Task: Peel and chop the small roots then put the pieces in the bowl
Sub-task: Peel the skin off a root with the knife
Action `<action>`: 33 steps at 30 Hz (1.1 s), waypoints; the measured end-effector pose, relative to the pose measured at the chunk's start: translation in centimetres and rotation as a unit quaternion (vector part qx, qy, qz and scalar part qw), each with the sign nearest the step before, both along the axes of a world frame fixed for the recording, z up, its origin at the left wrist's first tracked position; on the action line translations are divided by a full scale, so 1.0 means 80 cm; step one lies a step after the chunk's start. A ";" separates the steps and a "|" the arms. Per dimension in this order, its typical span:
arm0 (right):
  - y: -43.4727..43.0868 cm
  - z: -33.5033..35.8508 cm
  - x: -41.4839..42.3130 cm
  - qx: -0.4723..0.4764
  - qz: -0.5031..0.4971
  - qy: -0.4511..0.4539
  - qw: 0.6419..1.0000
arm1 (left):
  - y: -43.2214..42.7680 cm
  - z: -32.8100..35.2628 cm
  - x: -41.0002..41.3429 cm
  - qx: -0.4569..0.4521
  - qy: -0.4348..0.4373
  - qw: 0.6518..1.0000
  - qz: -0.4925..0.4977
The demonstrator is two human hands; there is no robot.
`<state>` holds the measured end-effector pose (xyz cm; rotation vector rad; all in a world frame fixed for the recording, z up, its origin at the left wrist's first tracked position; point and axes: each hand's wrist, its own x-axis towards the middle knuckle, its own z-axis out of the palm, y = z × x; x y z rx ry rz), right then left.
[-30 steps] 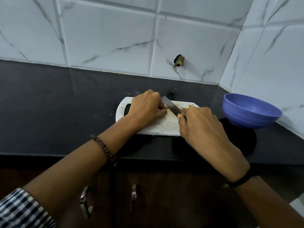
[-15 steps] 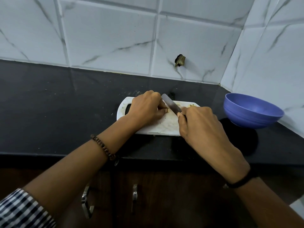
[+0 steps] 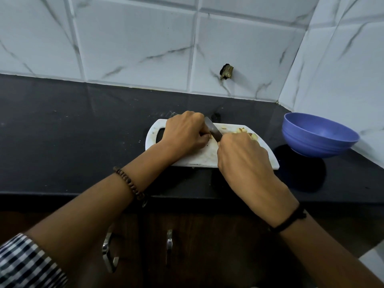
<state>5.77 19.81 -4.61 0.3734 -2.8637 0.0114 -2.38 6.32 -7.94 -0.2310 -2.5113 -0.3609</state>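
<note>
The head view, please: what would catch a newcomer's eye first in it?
Two hands meet over a white cutting board in the middle of the black counter. The right hand grips a knife whose blade slants toward the curled left hand, and whatever that hand holds is hidden. Pale chopped pieces lie near the board's far edge, and a blue bowl stands apart to the right by the tiled corner.

The black tabletop (image 3: 62,132) carries a white cutting board (image 3: 199,155) near its front edge and 1 blue bowl (image 3: 320,136) apart to its right, in the corner.
</note>
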 end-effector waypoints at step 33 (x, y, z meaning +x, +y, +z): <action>0.066 0.040 0.036 -0.004 0.031 -0.030 0.999 | -0.009 -0.003 0.004 0.052 -0.009 0.998 -0.014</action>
